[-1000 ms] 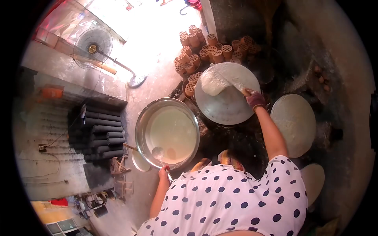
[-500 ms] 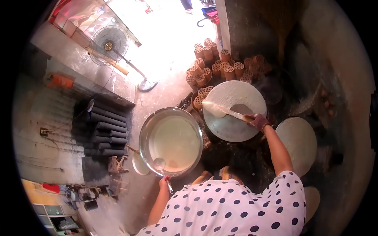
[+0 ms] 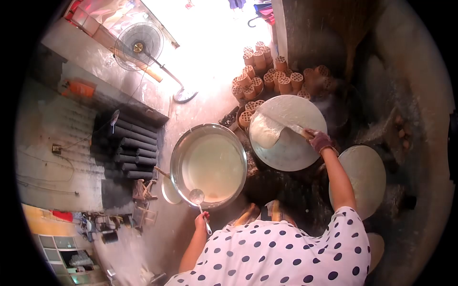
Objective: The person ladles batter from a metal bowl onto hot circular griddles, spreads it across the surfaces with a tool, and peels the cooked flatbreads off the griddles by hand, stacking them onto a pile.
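My left hand (image 3: 202,220) is closed round the handle of a metal ladle (image 3: 196,196), whose bowl is over the near-left rim of a wide metal basin (image 3: 175,152). Pale liquid batter (image 3: 213,167) fills the basin's bottom. In a dark glove, my right hand (image 3: 320,141) grips a long flat spreader (image 3: 296,129) over a round griddle (image 3: 288,159). A thin pale layer of batter (image 3: 300,107) coats the far part of the griddle. A thicker mound of batter (image 3: 265,135) lies along the spreader's left side, and the near part shows bare surface.
Another round pale disc (image 3: 360,178) is at my right. Perforated clay-coloured cylinders (image 3: 285,85) are stacked beyond the griddle. Dark cylinders (image 3: 138,152) are piled on the left, near a standing fan (image 3: 138,46). A wooden stick (image 3: 162,169) rests against the basin's left side.
The spreader has swept across the griddle, and the batter mound has moved nearer to me, leaving the far side coated. My left hand keeps the ladle at the basin's rim. The view has shifted slightly.
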`<action>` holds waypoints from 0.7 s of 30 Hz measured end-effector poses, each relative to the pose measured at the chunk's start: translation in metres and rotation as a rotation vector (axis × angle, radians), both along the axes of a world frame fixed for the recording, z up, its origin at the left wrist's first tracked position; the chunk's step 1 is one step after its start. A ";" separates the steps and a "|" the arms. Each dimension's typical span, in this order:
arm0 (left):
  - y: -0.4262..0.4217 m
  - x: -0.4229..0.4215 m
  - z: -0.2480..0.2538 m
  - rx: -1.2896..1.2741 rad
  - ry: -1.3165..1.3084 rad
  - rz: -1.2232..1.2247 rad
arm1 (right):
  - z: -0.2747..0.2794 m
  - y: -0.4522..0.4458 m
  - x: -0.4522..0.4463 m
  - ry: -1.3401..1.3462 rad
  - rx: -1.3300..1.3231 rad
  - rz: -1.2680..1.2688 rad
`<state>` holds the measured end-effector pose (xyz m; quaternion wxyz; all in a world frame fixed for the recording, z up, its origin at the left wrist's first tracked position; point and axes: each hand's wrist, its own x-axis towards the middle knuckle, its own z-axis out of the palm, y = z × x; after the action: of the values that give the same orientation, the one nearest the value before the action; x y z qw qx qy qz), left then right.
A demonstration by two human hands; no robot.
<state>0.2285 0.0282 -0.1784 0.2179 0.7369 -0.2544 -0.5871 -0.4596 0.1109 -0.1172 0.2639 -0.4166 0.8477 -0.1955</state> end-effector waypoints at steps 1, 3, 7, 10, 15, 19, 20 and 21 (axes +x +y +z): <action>0.001 -0.001 0.002 -0.003 0.005 -0.009 | -0.004 -0.006 0.003 0.029 -0.023 0.015; 0.006 -0.003 0.009 0.001 0.006 0.010 | 0.002 0.006 0.005 0.081 0.033 0.122; 0.016 -0.006 0.018 -0.008 0.003 0.066 | -0.019 0.025 -0.029 -0.129 -0.030 0.332; 0.014 0.001 0.017 -0.010 0.041 0.007 | -0.063 0.001 -0.026 0.215 -0.117 0.031; -0.008 -0.003 0.013 -0.020 0.050 -0.033 | 0.021 0.051 0.044 0.034 -0.081 0.155; -0.035 0.003 -0.012 -0.004 0.111 -0.069 | 0.013 0.137 0.065 -0.066 -0.390 0.005; -0.041 0.007 -0.019 -0.040 0.137 -0.127 | -0.028 0.151 0.071 -0.859 -0.682 -0.399; -0.046 0.009 -0.024 -0.075 0.165 -0.187 | -0.025 0.149 0.103 -0.599 -0.814 -0.409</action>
<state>0.2374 -0.0180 -0.2027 0.2099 0.6504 -0.3251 -0.6537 -0.3562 0.2597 -0.1419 0.2676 -0.2379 0.6550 -0.6654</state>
